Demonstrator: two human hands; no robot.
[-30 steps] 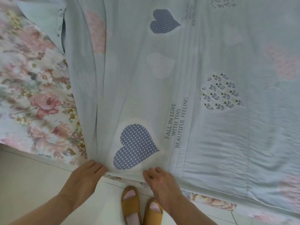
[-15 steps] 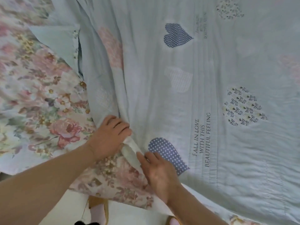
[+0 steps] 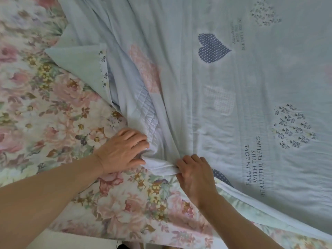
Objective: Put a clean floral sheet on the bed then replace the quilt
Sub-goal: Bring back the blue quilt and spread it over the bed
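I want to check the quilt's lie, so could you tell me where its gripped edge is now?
In the head view, the quilt edge is bunched low and centre, pinched between the left hand and right hand, on the floral sheet.

The quilt lies over the right part of the bed on the floral sheet, which shows bare to its left and along the near edge; the left hand and right hand sit side by side at the quilt's bunched near-left corner

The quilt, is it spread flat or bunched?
Bunched at the corner: both hands gather the quilt over the floral sheet.
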